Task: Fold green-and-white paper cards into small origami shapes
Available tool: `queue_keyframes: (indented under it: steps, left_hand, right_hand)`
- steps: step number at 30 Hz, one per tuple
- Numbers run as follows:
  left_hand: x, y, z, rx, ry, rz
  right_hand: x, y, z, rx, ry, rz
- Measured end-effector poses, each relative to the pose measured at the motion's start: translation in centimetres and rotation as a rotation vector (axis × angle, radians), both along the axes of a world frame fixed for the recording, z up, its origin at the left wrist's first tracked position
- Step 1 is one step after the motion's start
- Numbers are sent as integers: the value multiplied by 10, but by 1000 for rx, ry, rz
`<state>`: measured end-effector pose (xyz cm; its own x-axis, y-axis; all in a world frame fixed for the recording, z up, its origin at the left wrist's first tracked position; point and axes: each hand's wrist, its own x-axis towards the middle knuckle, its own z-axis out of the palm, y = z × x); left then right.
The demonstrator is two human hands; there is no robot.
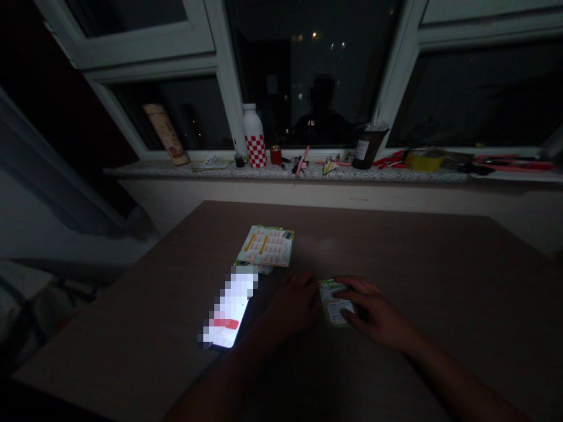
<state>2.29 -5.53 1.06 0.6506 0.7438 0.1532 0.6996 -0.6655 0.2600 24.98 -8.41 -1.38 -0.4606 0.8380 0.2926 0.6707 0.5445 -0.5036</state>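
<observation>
A small green-and-white printed card lies on the table between my two hands. My right hand rests over its right side, thumb and fingers spread apart on the printed face. At the card's left edge is my left hand, deep in shadow, so how its fingers are bent is hard to make out. Farther up the table sits a loose stack of similar cards with rows of orange print. To the left of my left forearm a phone glows, its screen partly blurred.
The brown wooden table meets a wall below a granite windowsill. On the sill stand a checkered white bottle, a beige tumbler, a dark drink cup and a red jar. Pens and a yellow roll lie there too.
</observation>
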Motion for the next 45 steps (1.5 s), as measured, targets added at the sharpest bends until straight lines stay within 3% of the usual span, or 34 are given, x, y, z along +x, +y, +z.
queue_keyframes:
  steps: [16, 28, 45]
  left_hand:
    - [1, 0, 1, 2, -6, 2]
    - [3, 1, -10, -18, -74, 133]
    - [2, 2, -9, -36, -60, 125]
  right_hand:
    - [-1, 0, 1, 1, -28, 3]
    - [-1, 0, -1, 1, -54, 3]
    - [0, 0, 0, 13, -76, 12]
